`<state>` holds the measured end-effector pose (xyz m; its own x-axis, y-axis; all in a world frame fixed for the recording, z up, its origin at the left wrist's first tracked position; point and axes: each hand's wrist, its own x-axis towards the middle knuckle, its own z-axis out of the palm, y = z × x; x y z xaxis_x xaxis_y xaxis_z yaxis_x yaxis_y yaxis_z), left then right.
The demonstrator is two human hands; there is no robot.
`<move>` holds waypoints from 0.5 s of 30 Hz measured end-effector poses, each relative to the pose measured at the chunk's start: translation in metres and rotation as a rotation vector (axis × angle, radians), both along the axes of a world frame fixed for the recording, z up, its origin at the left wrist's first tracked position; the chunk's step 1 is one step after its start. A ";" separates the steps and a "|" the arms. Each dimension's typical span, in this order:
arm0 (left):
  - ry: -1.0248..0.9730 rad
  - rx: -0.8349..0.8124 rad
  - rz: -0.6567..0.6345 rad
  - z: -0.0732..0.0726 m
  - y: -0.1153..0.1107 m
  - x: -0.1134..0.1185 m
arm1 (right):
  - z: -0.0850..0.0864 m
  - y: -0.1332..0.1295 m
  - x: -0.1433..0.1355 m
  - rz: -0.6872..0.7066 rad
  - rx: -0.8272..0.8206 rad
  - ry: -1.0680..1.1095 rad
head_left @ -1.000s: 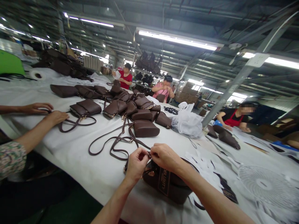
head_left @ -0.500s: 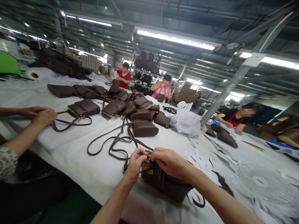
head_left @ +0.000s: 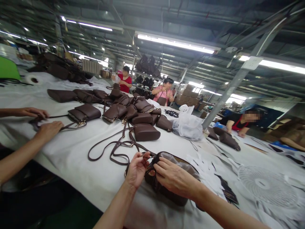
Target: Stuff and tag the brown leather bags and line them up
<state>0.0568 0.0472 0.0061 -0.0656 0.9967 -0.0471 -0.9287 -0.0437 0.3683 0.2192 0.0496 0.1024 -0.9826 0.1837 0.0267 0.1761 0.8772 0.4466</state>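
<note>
A dark brown handbag lies at the near edge of the table, its top showing a zip line and a greyish, sheer-looking area. My right hand is laid over its front, fingers curled against the bag. At the bag's left end, my left hand is closed in a pinch beside the strap end; what lies between its fingertips is too small to make out. A long brown strap runs in loops across the white cloth behind my left hand. Something reddish-gold shows on the bag between my hands.
Several brown handbags are heaped beyond my hands. A co-worker's hands handle another bag's strap at left. Clear plastic bags, paper scraps and a white fan lie to the right. Other people work farther back.
My right hand has left its pinch beside my left hand and now covers the bag's front. The gold-lettered tag has gone out of sight. The co-worker's hands have moved apart.
</note>
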 end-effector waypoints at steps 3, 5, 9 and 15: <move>-0.008 0.020 0.010 0.000 0.002 0.000 | -0.004 0.002 0.000 0.008 -0.119 0.083; -0.015 0.022 0.002 0.000 0.003 0.001 | -0.004 0.005 -0.004 -0.097 -0.248 0.225; -0.002 0.011 -0.036 0.000 0.005 0.004 | 0.002 0.007 -0.026 -0.422 -0.498 0.508; -0.064 -0.047 -0.083 -0.006 0.007 0.001 | 0.009 0.008 -0.069 -0.557 -0.433 0.384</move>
